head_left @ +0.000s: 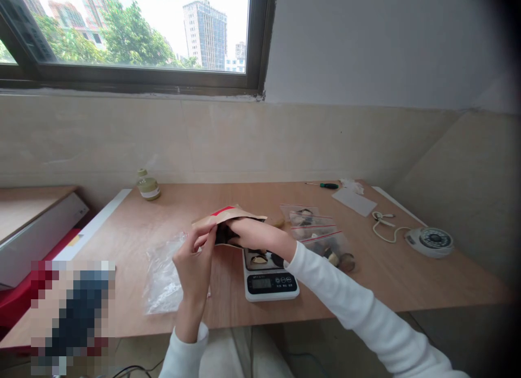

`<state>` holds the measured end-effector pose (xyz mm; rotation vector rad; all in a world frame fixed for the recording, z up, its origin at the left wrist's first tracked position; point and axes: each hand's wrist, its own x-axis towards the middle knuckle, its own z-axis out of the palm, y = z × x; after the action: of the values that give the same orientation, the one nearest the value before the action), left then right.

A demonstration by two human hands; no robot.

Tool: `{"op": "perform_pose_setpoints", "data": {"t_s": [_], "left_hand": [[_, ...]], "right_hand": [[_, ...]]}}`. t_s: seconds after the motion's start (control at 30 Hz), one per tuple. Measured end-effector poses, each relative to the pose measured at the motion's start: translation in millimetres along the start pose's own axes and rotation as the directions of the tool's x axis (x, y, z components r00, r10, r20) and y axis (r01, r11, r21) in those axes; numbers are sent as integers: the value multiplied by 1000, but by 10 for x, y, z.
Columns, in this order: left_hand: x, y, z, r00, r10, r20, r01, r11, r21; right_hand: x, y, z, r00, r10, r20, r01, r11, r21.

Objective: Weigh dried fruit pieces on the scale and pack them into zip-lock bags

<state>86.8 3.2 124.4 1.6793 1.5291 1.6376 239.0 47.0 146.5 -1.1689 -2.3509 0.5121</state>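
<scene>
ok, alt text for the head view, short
Over a digital scale on a wooden table, the left hand holds open a brown paper pouch while the right hand reaches inside it. Zip bags lie right of the scale, a clear plastic bag to its left.

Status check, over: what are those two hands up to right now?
Left hand grips brown paper pouch at its mouth. Right hand reaches inside it. Kitchen scale directly below, small pieces on it.

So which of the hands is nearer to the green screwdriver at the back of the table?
The right. The right hand, reaching into the brown paper pouch, is short of the green screwdriver but closer. The left hand holds the pouch's near edge, farther left.
</scene>
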Motion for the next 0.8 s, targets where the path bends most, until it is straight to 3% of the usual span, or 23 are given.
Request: {"op": "perform_pose_setpoints", "data": {"t_s": [0.1, 0.37, 0.5, 0.67, 0.8], "left_hand": [[1, 9, 7, 1000, -9, 10, 9, 1000, -2], [-14, 15, 20, 999, -36, 26, 37, 999, -35], [-36, 16, 23, 999, 19, 48, -18, 1000, -21], [-88, 2, 50, 996, 74, 54, -74, 997, -9], [-146, -6, 101, 992, 105, 72, -104, 994, -16]], "right_hand": [[-181, -94, -112, 993, 82, 87, -69, 988, -141], [-390, -132, -123, 993, 85, -78, -97, 983, -158], [-419, -127, -104, 987, 150, -58, -158, 971, -182], [-422, -5, -31, 986, 159, 42, -142, 952, -271], [-225, 141, 107, 982, 182, 50, -161, 948, -274]]}}
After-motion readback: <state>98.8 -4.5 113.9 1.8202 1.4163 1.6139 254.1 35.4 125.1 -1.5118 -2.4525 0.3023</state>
